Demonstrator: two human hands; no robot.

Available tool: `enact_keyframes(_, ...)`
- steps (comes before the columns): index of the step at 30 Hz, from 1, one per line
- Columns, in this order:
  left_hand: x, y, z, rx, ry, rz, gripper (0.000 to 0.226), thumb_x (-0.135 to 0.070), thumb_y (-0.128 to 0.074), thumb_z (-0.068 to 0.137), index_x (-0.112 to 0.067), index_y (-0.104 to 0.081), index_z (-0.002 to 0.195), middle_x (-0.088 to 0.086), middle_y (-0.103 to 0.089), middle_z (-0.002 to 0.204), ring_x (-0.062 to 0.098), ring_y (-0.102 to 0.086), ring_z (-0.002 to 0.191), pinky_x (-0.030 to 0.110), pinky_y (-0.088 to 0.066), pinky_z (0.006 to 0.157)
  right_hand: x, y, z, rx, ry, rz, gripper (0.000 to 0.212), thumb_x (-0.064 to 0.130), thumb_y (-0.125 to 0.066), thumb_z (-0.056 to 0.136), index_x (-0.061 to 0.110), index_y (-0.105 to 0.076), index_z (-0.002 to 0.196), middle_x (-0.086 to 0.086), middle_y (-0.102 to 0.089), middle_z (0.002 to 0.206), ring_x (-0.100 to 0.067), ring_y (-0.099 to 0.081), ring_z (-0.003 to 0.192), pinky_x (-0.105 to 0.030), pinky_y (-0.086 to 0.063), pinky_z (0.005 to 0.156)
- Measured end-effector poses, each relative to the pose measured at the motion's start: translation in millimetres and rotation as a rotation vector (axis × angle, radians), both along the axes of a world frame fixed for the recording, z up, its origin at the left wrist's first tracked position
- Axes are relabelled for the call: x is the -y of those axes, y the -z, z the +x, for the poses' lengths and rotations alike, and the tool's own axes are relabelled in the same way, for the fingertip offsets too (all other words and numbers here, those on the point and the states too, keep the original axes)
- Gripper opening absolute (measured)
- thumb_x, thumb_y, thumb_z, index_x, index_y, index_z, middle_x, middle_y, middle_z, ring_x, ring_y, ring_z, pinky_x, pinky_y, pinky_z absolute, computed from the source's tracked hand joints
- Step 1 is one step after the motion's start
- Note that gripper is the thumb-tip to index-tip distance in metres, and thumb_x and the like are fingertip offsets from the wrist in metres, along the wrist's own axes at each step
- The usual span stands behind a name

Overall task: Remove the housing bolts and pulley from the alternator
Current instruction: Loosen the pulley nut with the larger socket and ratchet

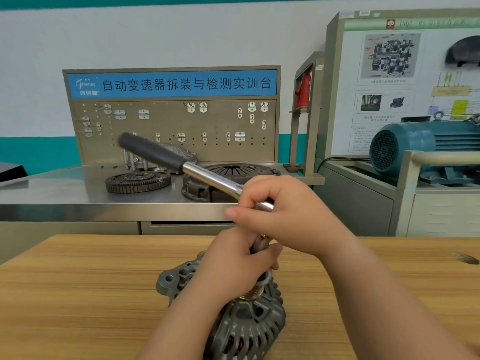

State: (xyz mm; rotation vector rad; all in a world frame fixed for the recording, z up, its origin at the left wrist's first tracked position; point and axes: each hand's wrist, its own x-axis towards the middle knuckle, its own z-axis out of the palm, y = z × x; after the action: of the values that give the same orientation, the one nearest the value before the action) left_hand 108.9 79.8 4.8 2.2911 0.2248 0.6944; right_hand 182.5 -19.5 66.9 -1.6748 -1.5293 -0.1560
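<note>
Alternator (241, 331), ribbed grey casting; right hand (283, 214) grips chrome ratchet (207, 176).

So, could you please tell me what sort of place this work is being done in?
Most likely an automotive training workshop: a beige pegboard tool stand with a blue Chinese-lettered banner, a dark toothed flywheel on the steel bench, and a blue electric motor before a printed diagram board.
</note>
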Motion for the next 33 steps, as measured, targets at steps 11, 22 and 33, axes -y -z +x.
enact_keyframes(11,1,-1,-1,-0.03,-0.02,0.052,0.039,-0.025,-0.063,0.08,-0.023,-0.045,0.045,-0.014,-0.05,0.041,0.002,-0.041,0.039,0.015,-0.029,0.045,-4,-2,-12,0.113,0.614,-0.186,0.032,0.048,-0.045,0.09,0.022,-0.051,0.073,0.004,-0.053,0.065,-0.015,-0.053,0.065,-0.025,-0.032,0.049)
enact_keyframes(22,1,-4,-4,-0.014,0.013,0.011,0.014,-0.031,-0.065,0.084,-0.03,-0.062,0.07,-0.018,-0.069,0.064,-0.007,-0.063,0.063,0.023,-0.047,0.062,7,-4,-2,0.224,0.15,-0.139,0.036,0.028,-0.069,0.078,0.022,-0.041,0.056,0.003,-0.044,0.076,-0.009,-0.043,0.077,-0.029,-0.039,0.067)
enact_keyframes(33,4,-2,-7,0.043,0.013,0.044,0.026,-0.015,-0.058,0.087,-0.029,-0.062,0.065,-0.022,-0.064,0.057,-0.009,-0.059,0.055,0.006,-0.039,0.049,4,-4,-12,0.118,0.056,-0.08,0.034,0.034,-0.069,0.085,0.016,-0.056,0.06,0.0,-0.058,0.075,-0.009,-0.054,0.077,-0.036,-0.049,0.075)
